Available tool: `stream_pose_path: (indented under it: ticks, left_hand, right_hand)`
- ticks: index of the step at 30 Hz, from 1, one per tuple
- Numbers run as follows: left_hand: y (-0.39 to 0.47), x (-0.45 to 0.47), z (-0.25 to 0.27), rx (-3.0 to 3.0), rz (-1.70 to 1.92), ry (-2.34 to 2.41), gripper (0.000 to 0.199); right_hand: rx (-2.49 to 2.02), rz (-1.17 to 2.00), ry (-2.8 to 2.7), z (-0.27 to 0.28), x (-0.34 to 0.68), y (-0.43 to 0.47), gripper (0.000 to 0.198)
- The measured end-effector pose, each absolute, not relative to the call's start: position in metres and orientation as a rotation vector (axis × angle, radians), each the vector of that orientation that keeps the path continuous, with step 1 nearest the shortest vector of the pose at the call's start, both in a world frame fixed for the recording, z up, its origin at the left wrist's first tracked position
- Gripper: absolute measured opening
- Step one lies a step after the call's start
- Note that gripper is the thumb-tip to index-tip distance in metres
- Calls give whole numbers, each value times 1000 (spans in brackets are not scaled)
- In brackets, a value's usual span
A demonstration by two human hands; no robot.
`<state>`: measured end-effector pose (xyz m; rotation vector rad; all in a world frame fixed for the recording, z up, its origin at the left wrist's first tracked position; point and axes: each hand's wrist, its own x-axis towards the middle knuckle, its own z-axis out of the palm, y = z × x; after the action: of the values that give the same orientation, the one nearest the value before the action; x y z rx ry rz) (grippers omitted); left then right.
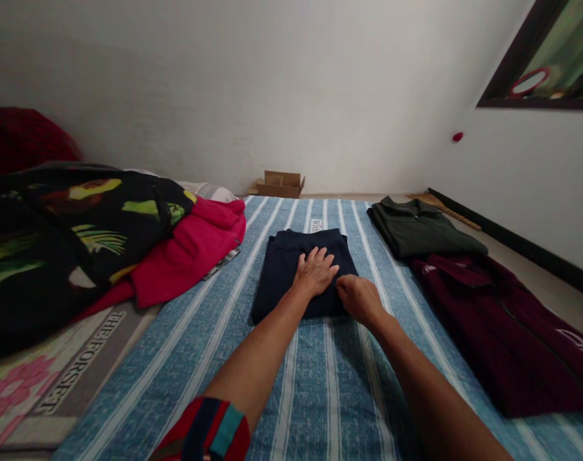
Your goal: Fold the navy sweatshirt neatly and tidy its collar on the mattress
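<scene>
Folded navy-blue cloth garment (pixel 291 272) lies in the middle of the blue-and-white striped bedsheet (pixel 330 384), squared into a compact rectangle; my left hand (pixel 314 271) rests flat on top of it, palm down, fingers spread and open; my right hand (pixel 359 297) sits at its near right corner, fingers curled as if pinching the edge, though I cannot tell whether cloth is actually caught between them.

Judgement on doing this well: press with the whole flat palm, not the fingertips, so the layers settle evenly; keep the corner hand low and draw the edge taut before smoothing, else a ridge may form under the fold; sweep outward from the centre toward the edges; check that the near edge runs parallel with the sheet's stripes.

Surroundings: dark-green folded zip-collar top (pixel 421 232) and maroon zip jacket (pixel 507 326) laid out to the right, well apart from the navy piece; crumpled bright-pink fleece (pixel 190 256) and black patterned blanket (pixel 65 237) heaped to the left; small cardboard box (pixel 279 184) against the far wall.
</scene>
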<state>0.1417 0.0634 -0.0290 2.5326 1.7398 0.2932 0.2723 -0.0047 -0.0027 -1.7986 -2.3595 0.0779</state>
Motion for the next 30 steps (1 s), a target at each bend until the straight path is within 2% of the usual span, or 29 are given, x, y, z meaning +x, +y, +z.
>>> stream_pose_path:
  ticks: [9, 18, 20, 25, 28, 30]
  left_hand:
    - [61, 143, -25, 2523, 259, 1728, 49]
    - [61, 142, -26, 2531, 305, 1732, 50]
    - [61, 142, -26, 2522, 298, 1737, 50]
    - [61, 143, -24, 2533, 290, 1740, 49]
    - [61, 143, -24, 2543, 300, 1740, 48]
    - [62, 143, -23, 2544, 300, 1744, 48]
  right_hand:
    - [-1760, 103, -2466, -1, 267, 1, 29]
    - [-1722, 242, -2313, -5, 283, 3, 24]
    - [-1640, 409, -2206, -7, 295, -8, 22]
    - [-1274, 1312, -1769, 4, 320, -68, 14]
    - [-1202, 1581, -1824, 15, 334, -119, 19]
    - [-1186, 1644, -1894, 11, 345, -151, 20]
